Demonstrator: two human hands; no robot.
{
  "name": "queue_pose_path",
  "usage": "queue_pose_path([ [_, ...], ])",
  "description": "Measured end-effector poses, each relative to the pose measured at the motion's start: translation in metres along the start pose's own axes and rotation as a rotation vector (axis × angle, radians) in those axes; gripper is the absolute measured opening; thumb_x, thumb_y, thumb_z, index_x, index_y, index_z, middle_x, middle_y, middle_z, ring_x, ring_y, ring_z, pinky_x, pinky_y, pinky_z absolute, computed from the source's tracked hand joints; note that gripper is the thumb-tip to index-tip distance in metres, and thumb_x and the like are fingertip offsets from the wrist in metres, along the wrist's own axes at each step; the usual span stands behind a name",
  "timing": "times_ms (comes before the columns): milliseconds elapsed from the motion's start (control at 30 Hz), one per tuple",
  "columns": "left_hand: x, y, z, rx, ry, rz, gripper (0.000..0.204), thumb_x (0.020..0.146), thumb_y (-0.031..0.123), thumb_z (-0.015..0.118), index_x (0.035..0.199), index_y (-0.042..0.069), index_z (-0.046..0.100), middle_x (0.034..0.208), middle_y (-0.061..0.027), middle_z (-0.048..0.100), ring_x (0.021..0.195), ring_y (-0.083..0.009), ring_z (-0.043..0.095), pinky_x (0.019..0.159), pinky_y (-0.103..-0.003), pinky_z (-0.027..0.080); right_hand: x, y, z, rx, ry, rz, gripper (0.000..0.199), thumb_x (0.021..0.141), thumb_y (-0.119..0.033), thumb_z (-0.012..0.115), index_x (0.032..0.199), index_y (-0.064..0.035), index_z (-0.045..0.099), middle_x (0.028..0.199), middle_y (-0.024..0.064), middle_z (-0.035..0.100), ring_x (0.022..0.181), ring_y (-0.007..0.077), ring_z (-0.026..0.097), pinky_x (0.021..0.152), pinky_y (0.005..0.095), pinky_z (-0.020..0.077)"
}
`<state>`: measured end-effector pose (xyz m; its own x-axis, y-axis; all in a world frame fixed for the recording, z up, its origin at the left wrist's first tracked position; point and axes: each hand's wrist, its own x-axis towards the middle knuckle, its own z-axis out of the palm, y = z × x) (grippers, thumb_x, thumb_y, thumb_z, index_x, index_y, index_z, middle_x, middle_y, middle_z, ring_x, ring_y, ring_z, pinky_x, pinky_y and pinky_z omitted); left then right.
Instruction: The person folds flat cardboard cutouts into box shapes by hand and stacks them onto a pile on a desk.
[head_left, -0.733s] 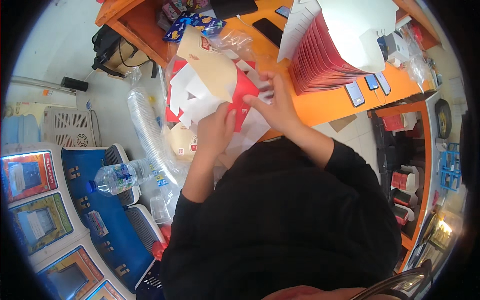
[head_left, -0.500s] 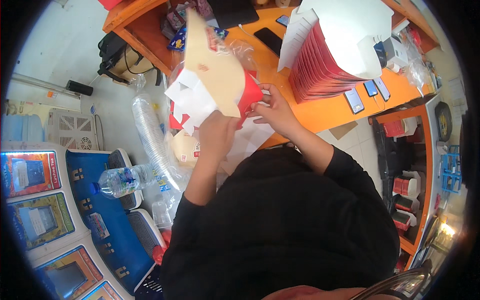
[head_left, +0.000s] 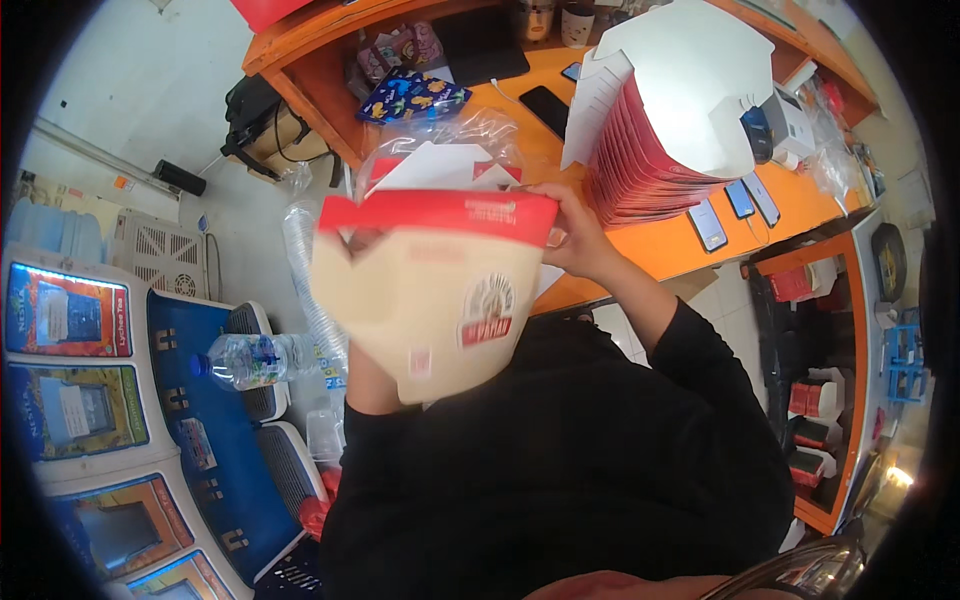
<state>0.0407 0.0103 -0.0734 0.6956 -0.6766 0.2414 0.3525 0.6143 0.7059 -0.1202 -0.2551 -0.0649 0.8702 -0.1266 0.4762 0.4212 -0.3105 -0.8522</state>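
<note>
A cream paper food carton point(head_left: 430, 290) with a red band along its upper edge is held up in front of my body, tilted and partly folded. My right hand point(head_left: 578, 235) is closed on its right end, thumb and fingers at the red edge. The carton covers my left hand; only the left forearm point(head_left: 372, 385) shows below it, so its fingers cannot be made out. Just beyond, white and red carton pieces point(head_left: 435, 165) lie by a clear plastic bag point(head_left: 490, 130). To the right stands a tall nested stack of red and white cartons point(head_left: 640, 160) on the orange table.
Several phones point(head_left: 708, 228) lie on the orange table point(head_left: 650, 238) around the stack. On the left are a sleeve of clear plastic cups point(head_left: 305, 255), a water bottle point(head_left: 250, 360) and a drink dispenser point(head_left: 215, 430). An orange shelf point(head_left: 310, 60) rises at the back.
The carton has turned and come down toward my body, so its printed side and red band now show. It now hides my left hand. My right hand stays at its right end.
</note>
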Motion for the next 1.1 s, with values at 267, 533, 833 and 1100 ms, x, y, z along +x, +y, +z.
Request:
queue_pose_path([
  [267,0.013,0.026,0.116,0.157,0.374,0.074,0.033,0.104,0.017,0.048,0.133,0.001,0.05,0.127,-0.0156,0.062,0.109,-0.028,0.067,0.093,-0.042,0.057,0.023,-0.079,-0.024,-0.352,0.002,0.115,0.054,0.082,-0.01,0.077,0.131,-0.0087,0.056,0.14,0.0117,0.055,0.132,0.0281,0.052,0.097,0.0386,0.0506],
  [533,-0.008,-0.011,0.126,0.841,0.304,0.443,0.033,0.101,0.01,0.056,0.13,-0.006,0.051,0.123,-0.0154,0.063,0.107,-0.0233,0.065,0.097,-0.038,0.055,0.022,-0.098,0.024,-0.519,0.438,-0.162,0.016,0.077,-0.006,0.081,0.088,-0.0036,0.069,0.086,0.0052,0.072,0.079,0.0216,0.069,0.065,0.0318,0.0527],
  [833,-0.017,-0.015,0.14,1.273,0.27,0.502,0.026,0.101,0.004,0.052,0.124,-0.005,0.059,0.12,-0.0143,0.066,0.109,-0.0253,0.063,0.095,-0.036,0.048,0.021,-0.123,0.045,-0.637,0.354,-0.401,0.024,0.072,0.0,0.08,0.095,-0.005,0.075,0.078,0.0063,0.067,0.07,0.0235,0.065,0.061,0.0317,0.05],
  [1100,-0.019,-0.013,0.138,1.65,0.142,0.47,0.021,0.098,0.005,0.058,0.117,-0.001,0.064,0.111,-0.0164,0.069,0.103,-0.028,0.068,0.089,-0.036,0.051,0.013,-0.124,0.047,-0.477,0.255,-0.188,0.028,0.073,0.001,0.078,0.1,-0.0046,0.075,0.082,0.0063,0.069,0.072,0.0222,0.066,0.065,0.0322,0.0502],
])
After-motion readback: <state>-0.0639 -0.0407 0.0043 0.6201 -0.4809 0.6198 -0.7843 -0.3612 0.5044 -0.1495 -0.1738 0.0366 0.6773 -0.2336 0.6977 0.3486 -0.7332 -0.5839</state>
